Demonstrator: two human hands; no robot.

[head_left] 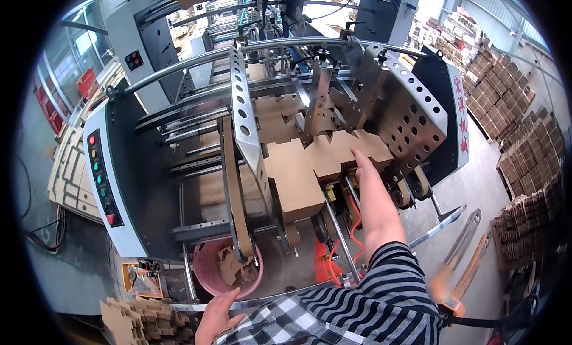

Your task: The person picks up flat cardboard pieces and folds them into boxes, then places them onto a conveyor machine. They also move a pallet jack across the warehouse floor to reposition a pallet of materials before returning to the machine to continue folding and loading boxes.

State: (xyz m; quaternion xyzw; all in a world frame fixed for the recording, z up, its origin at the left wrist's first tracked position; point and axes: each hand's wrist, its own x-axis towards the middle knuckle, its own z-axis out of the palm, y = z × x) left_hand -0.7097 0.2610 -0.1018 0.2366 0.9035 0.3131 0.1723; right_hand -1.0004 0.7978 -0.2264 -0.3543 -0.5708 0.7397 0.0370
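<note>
A stack of flat brown cardboard blanks (pixel 295 178) with notched edges lies in the feeder of a large machine, between perforated metal side plates. My right hand (pixel 360 160) reaches over to the stack's right part, stretched fingers touching the top blank at a notch; its lower fingers are partly hidden. At the lower edge, near my body, my left hand (pixel 218 316) is open with thumb and fingers apart, holding nothing. It is nearest to the pink basket (pixel 201 278), which has cardboard scraps (pixel 231 266) in it.
A button panel (pixel 101 178) is on the machine's left side. Loose cardboard pieces (pixel 143 321) stand at lower left, below an orange tray (pixel 126 278). Coiled red hoses (pixel 325 264) hang under the feeder. Orange pallet-truck forks (pixel 468 273) and stacked cardboard (pixel 524 160) are on the right.
</note>
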